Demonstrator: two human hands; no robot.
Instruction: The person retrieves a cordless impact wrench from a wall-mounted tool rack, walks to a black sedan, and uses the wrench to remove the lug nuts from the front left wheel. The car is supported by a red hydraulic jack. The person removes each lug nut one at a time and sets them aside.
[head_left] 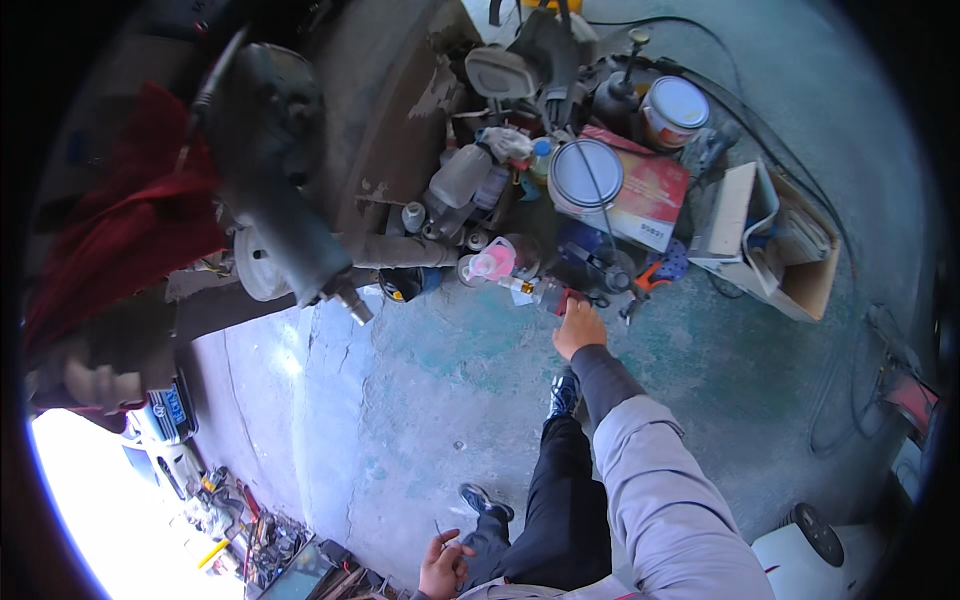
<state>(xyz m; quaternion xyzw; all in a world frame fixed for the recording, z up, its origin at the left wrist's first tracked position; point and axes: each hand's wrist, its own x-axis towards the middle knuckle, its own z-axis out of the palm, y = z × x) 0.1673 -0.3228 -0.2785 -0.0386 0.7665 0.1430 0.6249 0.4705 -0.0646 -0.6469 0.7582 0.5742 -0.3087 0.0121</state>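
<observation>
My right hand is stretched forward over the floor, its fingers closed round the near end of a slim object with a dark red body. A brass-coloured fitting shows in line with it, towards a pink-topped clear cup; I cannot tell whether these are joined. My left hand hangs low beside my leg with curled fingers. A thin, stick-like thing pokes up from it, too small to name.
Lidded tins, bottles and a red box crowd the floor ahead. An open carton stands at right, with a hose curving past. At upper left hangs a grey tool near a red cloth.
</observation>
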